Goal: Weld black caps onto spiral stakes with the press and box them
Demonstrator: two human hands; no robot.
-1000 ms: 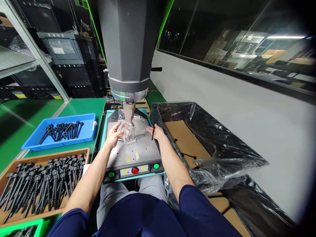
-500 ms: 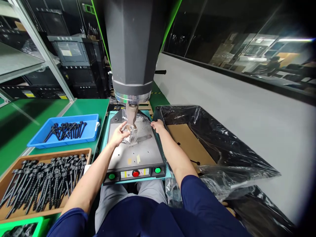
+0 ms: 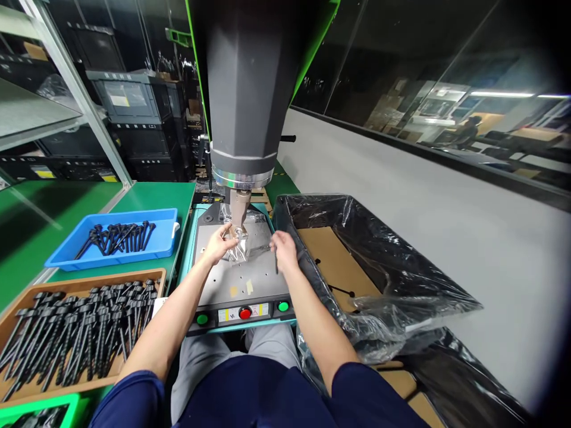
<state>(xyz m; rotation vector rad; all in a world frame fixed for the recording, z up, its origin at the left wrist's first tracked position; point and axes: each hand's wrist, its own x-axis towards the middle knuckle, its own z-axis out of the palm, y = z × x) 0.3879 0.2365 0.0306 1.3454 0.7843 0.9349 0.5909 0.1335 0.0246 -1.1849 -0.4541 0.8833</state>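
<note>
My left hand (image 3: 218, 245) rests at the left of a clear plastic holder (image 3: 238, 248) on the grey machine plate (image 3: 227, 276). Its thumb and forefinger are spread, with the fingertips at the holder's edge. A metal welding-type horn (image 3: 239, 209) points straight down just above the holder. At the plate's right side, my right hand (image 3: 284, 251) is closed round a thin black rod (image 3: 276, 265), whose lower end sticks out below the fingers. The rod's upper end is hidden in the hand.
On the left are a blue tray (image 3: 172, 241) and a brown tray (image 3: 161, 274) of black long-stemmed parts. A film-lined bin (image 3: 401, 261) with cardboard stands right. Green buttons (image 3: 202, 319) and a red button (image 3: 245, 313) line the machine's front. The grey machine head (image 3: 245, 89) hangs above.
My right hand has moved down and slightly inward from the plate's right edge, and the black rod now shows below it. My left hand stays by the holder. The head view has shifted slightly.
</note>
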